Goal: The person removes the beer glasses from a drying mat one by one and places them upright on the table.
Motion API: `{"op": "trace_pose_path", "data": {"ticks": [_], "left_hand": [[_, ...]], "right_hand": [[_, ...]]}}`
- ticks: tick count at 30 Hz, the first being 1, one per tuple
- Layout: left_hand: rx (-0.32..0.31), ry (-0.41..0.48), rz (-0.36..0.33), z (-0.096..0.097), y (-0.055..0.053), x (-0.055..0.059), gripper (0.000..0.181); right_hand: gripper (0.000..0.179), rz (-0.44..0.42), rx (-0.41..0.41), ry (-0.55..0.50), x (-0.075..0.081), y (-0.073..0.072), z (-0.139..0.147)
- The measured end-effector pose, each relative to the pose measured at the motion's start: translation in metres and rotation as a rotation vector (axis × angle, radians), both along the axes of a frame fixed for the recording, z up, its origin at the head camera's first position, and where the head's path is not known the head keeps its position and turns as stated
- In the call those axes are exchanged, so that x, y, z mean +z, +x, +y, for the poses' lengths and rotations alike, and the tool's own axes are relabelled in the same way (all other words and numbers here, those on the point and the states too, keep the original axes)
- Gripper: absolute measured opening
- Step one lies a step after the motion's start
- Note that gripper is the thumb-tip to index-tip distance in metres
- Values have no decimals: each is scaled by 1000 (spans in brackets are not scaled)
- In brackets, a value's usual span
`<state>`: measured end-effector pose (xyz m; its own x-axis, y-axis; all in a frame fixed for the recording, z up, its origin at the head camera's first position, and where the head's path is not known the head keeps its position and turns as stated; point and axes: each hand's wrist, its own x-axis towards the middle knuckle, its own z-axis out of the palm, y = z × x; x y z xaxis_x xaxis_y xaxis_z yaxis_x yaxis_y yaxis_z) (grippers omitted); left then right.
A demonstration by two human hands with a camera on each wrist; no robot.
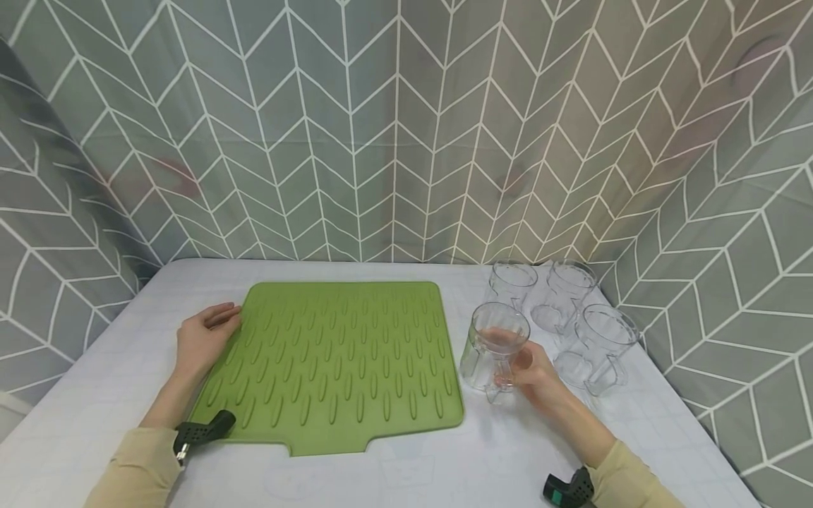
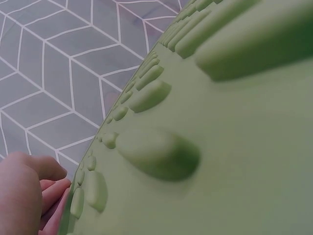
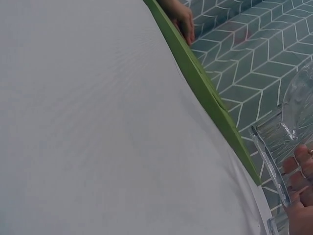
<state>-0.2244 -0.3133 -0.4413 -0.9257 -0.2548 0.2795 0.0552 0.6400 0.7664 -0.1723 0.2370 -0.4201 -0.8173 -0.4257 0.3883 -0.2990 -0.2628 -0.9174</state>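
Observation:
A green mat (image 1: 343,353) with raised oval ridges lies on the table. My left hand (image 1: 208,336) rests at its left edge, and in the left wrist view the fingertips (image 2: 66,183) meet the mat's border. To the right of the mat, my right hand (image 1: 536,374) grips a clear glass mug (image 1: 483,346) on its handle side. The mug stands upright, mouth up, close beside the mat's right edge. In the right wrist view, fingers (image 3: 296,171) show through and around the clear mug (image 3: 274,147).
Three more clear glass mugs stand at the right: one behind the held mug (image 1: 511,279), one at the back right (image 1: 568,289) and one nearer the right edge (image 1: 600,346). A patterned curtain (image 1: 381,141) hangs behind the white-covered table (image 1: 413,473) and along its sides.

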Motion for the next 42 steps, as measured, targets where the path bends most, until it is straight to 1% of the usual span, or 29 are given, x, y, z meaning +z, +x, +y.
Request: {"op": "trace_pose_path", "data": {"ticks": [4, 11, 15, 22, 30, 36, 42], "left_hand": [[3, -1, 1, 1, 0, 1, 44], [-4, 2, -5, 0, -1, -1, 44], [-4, 4, 0, 0, -1, -1, 44], [-18, 19, 5, 1, -2, -3, 44], [2, 16, -12, 2, -2, -1, 45], [-8, 21, -9, 2, -1, 0, 46], [3, 19, -19, 2, 1, 1, 45]], "right_hand": [[71, 1, -3, -10, -3, 0, 8], [75, -3, -13, -20, -8, 1, 21], [74, -14, -42, 7, -10, 2, 26], [74, -22, -33, 21, -10, 3, 34], [73, -54, -74, 56, -10, 7, 38], [72, -64, -87, 86, -10, 9, 39], [70, -71, -105, 117, -8, 9, 41]]}}
